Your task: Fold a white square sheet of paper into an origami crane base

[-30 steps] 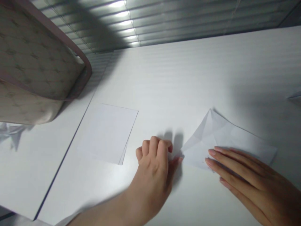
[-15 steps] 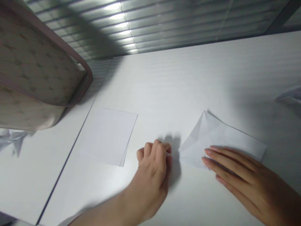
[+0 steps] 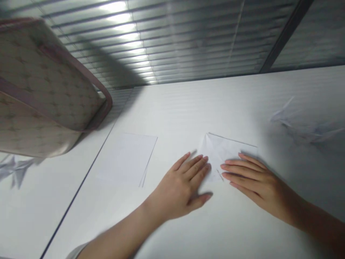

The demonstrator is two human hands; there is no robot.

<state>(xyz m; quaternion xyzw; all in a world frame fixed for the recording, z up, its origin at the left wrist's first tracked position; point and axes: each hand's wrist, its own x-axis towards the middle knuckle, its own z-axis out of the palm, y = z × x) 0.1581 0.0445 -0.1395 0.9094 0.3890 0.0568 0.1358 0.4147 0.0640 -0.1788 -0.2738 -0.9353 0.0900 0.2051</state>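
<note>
Your left hand [image 3: 182, 185] lies flat, fingers a little spread, thumb apart; your right hand [image 3: 258, 181] is flat also, fingers slightly parted; neither grips anything; beyond your fingertips runs the far edge of the folded paper [image 3: 221, 147], with table [image 3: 180, 122] between it and the sheets [image 3: 125, 160] at left; the paper lies under your right fingers, and under or just beside the left fingertips, I cannot tell which.

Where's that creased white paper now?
Right of centre in the head view, the creased white paper lies on the white table, partly under the person's right hand.
</note>
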